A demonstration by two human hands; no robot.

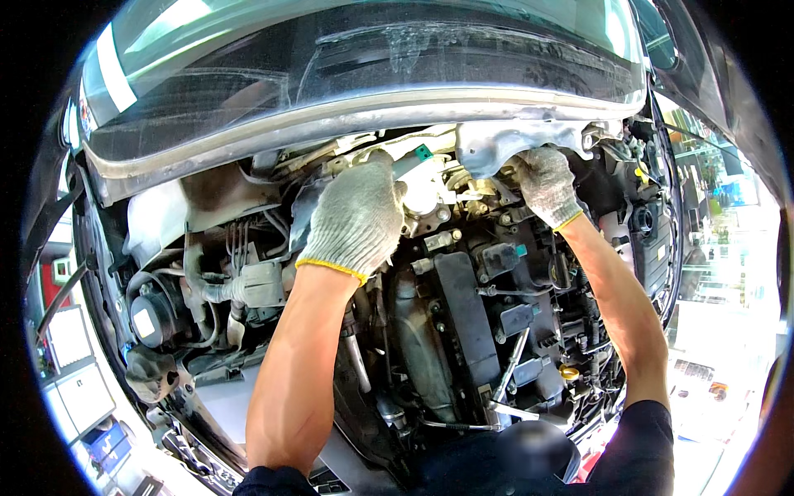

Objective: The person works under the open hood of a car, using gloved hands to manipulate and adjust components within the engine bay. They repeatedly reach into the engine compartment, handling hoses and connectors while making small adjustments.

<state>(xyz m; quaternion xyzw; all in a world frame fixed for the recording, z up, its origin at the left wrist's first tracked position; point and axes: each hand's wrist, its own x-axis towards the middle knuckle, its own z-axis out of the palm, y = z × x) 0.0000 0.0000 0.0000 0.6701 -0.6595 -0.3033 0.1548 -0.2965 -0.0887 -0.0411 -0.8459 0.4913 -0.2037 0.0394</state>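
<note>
Both my hands wear grey knit gloves with yellow cuffs and reach to the back of a car's engine bay. My left hand (pixel 356 211) is beside a bright metal part with a hose-like fitting (pixel 424 198); its fingertips are hidden behind the glove's back. A small green tab (pixel 424 152) lies just to its right. My right hand (pixel 546 186) has its fingers curled in at the lower edge of a silver-grey shaped metal cover (pixel 496 145). Whatever lies within those fingers is hidden. Between the hands sit brassy metal fittings (pixel 475 207).
Below the hands lies the engine's long black cover (pixel 467 314), with ignition coils (pixel 517 318) to its right. A silver ratchet handle (pixel 513 364) rests near them. A yellow dipstick loop (pixel 569 374) stands close by. The windshield (pixel 372 58) spans the far side.
</note>
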